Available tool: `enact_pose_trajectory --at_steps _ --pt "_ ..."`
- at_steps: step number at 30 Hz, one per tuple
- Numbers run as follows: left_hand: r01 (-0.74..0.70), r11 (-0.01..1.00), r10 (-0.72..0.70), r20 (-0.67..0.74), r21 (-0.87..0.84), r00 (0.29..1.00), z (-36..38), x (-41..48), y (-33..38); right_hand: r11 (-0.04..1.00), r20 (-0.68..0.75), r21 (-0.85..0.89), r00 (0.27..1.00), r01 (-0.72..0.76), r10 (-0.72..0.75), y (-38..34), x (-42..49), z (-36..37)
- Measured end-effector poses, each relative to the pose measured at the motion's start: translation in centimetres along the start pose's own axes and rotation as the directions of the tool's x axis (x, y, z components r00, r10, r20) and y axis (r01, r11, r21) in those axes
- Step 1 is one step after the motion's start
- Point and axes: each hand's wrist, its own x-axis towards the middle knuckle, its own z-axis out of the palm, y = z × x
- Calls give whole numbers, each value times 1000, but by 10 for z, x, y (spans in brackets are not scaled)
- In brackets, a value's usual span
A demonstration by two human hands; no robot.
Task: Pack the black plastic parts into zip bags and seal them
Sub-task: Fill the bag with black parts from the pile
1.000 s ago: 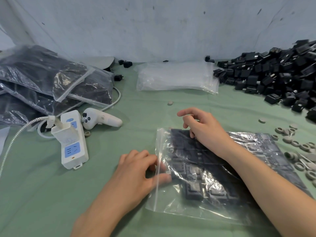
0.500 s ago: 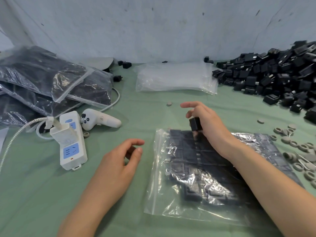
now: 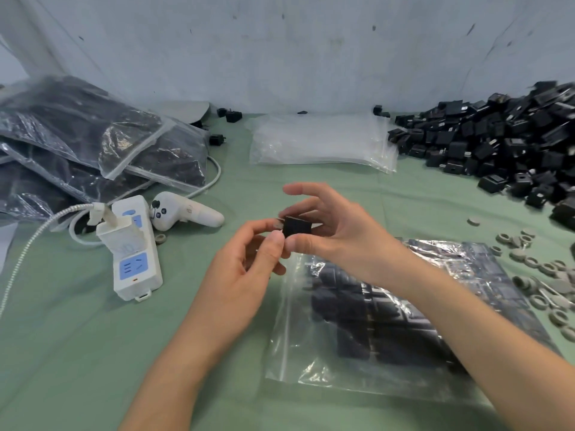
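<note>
I am holding a single black plastic part point(image 3: 297, 227) in the air above the green table point(image 3: 93, 353), my right hand point(image 3: 339, 234) curling its thumb and fingers round it with the forefinger sticking out straight, my left hand point(image 3: 245, 269) pinching its near left edge. Below, the zip bag point(image 3: 311, 362) is lying flat, filled with rows of parts, near the loose pile point(image 3: 497, 144).
</note>
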Motion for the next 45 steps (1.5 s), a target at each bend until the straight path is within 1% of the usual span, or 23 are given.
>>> enact_pose_trajectory --at_steps 3,6,9,11,13,15,17,19,21,24,28,32,35,37,40,45 --pt "55 996 -55 4 -76 998 -2 0 0 995 -2 -93 999 47 -47 -6 -3 5" --pt "99 990 -97 25 -101 995 -8 -3 -1 982 21 -181 998 56 -53 -9 -9 17" --pt "122 992 -119 53 -40 991 -18 -8 -3 957 19 -282 998 63 -60 -12 -20 27" --pt "146 987 -147 16 59 989 -28 -16 -10 947 -84 -318 994 36 -66 -12 -31 24" --pt "144 957 -142 -24 251 990 -39 -28 -17 927 -241 -375 968 -32 -64 -12 -45 14" --pt "116 910 -129 6 397 992 -47 -41 -21 852 -351 -506 934 -134 -62 -11 -63 1" --pt "71 891 -118 77 448 990 -50 -51 -23 775 -448 -580 893 -249 -49 -8 -84 -9" --pt "42 888 -129 162 458 978 -48 -57 -21 710 -536 -602 844 -365 -20 -5 -104 -16" --pt "20 897 -127 213 442 969 -46 -60 -19 637 -579 -620 815 -458 23 -3 -118 -20" --pt "-23 906 -84 233 422 969 -44 -62 -17 564 -576 -656 816 -501 54 -5 -125 -21" --pt "-31 941 -65 271 336 960 -37 -60 -16 507 -523 -713 849 -484 75 -8 -124 -22" --pt "-6 958 -74 267 288 961 -30 -58 -19 524 -411 -760 909 -385 72 -7 -113 -11" --pt "-1 962 -77 273 274 959 -30 -60 -19 509 -332 -805 943 -305 41 -2 -109 -3" --pt "-23 957 -56 263 289 963 -32 -61 -19 508 -312 -812 949 -286 36 -1 -107 -1" --pt "-97 921 -9 268 377 963 -35 -60 -20 512 -301 -809 952 -289 61 1 -107 -2" --pt "-98 916 -16 278 389 960 -33 -58 -21 529 -307 -796 949 -294 65 -1 -107 -1"
